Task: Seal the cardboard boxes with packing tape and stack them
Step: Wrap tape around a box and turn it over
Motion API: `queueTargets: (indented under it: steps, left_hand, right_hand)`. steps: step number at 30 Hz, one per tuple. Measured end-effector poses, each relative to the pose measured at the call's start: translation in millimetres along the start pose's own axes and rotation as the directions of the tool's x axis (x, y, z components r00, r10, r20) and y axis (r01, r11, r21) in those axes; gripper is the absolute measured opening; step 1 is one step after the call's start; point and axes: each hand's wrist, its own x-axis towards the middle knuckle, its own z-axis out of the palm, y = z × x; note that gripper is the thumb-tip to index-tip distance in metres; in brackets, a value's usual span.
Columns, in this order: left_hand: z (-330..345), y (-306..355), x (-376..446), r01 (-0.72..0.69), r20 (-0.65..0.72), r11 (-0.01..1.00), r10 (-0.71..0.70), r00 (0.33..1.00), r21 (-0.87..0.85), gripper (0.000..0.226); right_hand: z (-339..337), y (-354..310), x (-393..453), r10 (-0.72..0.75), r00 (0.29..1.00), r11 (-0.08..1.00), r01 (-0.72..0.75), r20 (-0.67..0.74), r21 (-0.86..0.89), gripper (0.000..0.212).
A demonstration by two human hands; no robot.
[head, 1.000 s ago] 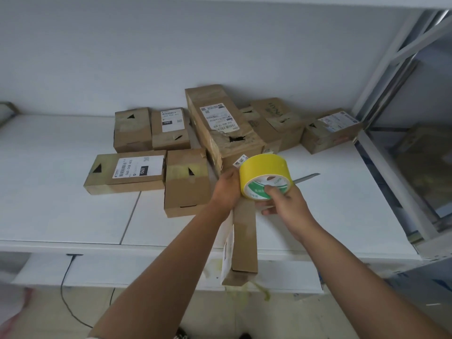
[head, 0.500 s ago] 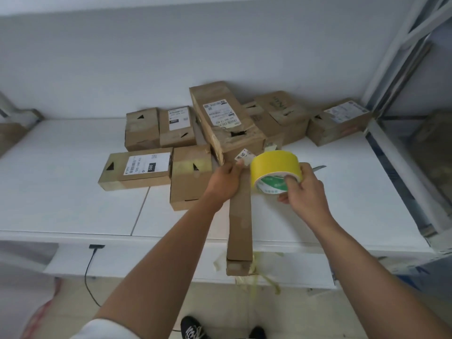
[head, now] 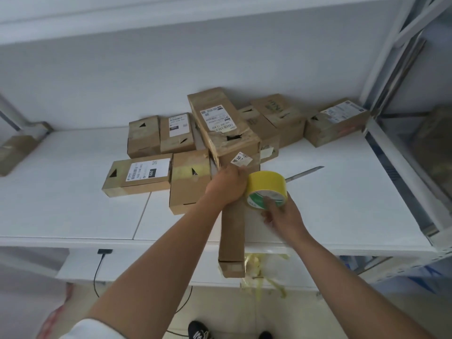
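A long narrow cardboard box [head: 232, 231] lies on the white shelf [head: 330, 216], its near end sticking out over the front edge. My left hand [head: 226, 185] grips the box's far end, next to a small white label. My right hand [head: 281, 216] holds a yellow tape roll [head: 266, 185], with a finger through its green-printed core, right beside the box and touching my left hand. Behind lies a bigger torn box [head: 225, 126] with a shipping label.
Several more cardboard boxes lie on the shelf: two at the back left [head: 161, 135], two flat ones in front [head: 139, 177], others at the back right [head: 335, 121]. A knife blade [head: 305, 172] lies right of the tape. Yellow tape scraps [head: 259, 272] hang under the shelf edge. A metal rack [head: 403, 143] stands right.
My right hand has shifted its hold on the roll, now from below with a finger in the core. The roll sits closer to my left hand. My view tilted slightly.
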Motion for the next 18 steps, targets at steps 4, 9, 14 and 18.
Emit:
queueTargets:
  steps: [4,9,14,18]
  left_hand:
    - [4,5,-6,0.051,0.017,0.999,-0.051,0.999,0.01,0.057]
    - [-9,6,-11,0.063,0.02,0.998,-0.063,0.998,-0.031,0.061]
    - [-17,-13,-14,0.098,-0.03,0.986,-0.103,0.994,-0.136,0.066]
    - [-23,-21,-17,0.08,-0.038,0.974,-0.09,0.995,-0.211,0.068]
  right_hand:
    - [3,9,3,0.036,0.999,0.992,-0.036,-0.002,-0.121,0.029]
    - [4,9,7,0.041,0.998,0.98,-0.033,0.039,-0.194,0.04]
    - [20,5,1,0.036,0.995,0.954,-0.007,0.089,-0.299,0.058]
    - [34,0,-1,0.055,0.996,0.963,-0.036,0.064,-0.265,0.076]
